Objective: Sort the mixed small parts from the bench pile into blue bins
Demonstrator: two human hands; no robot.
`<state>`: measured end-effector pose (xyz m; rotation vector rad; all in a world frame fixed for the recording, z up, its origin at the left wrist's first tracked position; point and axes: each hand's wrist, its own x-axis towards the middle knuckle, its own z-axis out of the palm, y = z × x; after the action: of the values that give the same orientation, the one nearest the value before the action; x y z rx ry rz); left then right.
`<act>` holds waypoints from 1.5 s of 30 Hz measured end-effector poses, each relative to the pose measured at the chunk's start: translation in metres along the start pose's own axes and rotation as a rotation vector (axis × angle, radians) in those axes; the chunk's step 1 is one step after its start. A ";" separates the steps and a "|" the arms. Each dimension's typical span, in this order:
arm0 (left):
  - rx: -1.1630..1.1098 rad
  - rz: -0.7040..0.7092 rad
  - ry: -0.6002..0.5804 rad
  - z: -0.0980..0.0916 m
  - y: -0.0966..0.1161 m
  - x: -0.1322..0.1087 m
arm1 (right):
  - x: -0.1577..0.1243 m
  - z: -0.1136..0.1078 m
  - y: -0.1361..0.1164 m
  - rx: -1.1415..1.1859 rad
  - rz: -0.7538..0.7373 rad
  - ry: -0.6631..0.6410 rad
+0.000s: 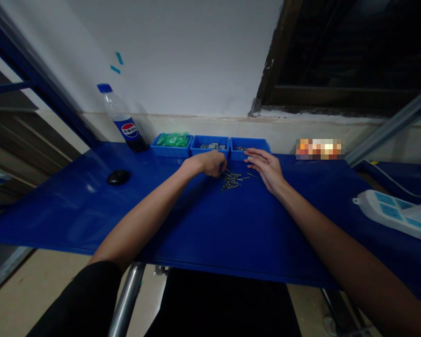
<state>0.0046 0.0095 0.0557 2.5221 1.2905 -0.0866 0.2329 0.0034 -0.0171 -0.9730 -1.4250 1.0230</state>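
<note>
A loose pile of small thin metal pins, dark and brass-toned, lies on the blue table. My left hand is just left of the pile, in front of the middle blue bin, its fingers curled down and closed; whatever they may hold is hidden. To the right of the pile, my right hand has its fingers stretched out and slightly apart, with nothing visible in them. Its fingertips overlap the front of the right blue bin, where a few small metal pieces show. The middle blue bin holds small silvery parts.
A left blue bin contains green plastic bags. Beside it stands a cola bottle, with a black computer mouse nearer me. A white case with blue compartments sits at far right. The wall closes off the table's back.
</note>
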 end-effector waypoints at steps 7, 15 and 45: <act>-0.108 0.116 0.094 -0.005 -0.008 0.004 | 0.001 -0.001 0.002 0.014 0.021 -0.013; -0.484 0.192 0.342 -0.003 -0.005 0.008 | -0.004 0.007 -0.006 -0.045 0.051 -0.139; 0.050 0.160 0.072 0.012 -0.015 0.017 | 0.003 0.001 0.000 0.116 0.078 0.028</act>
<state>0.0040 0.0278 0.0374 2.6834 1.1194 0.0076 0.2316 0.0063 -0.0157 -0.9604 -1.2986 1.1322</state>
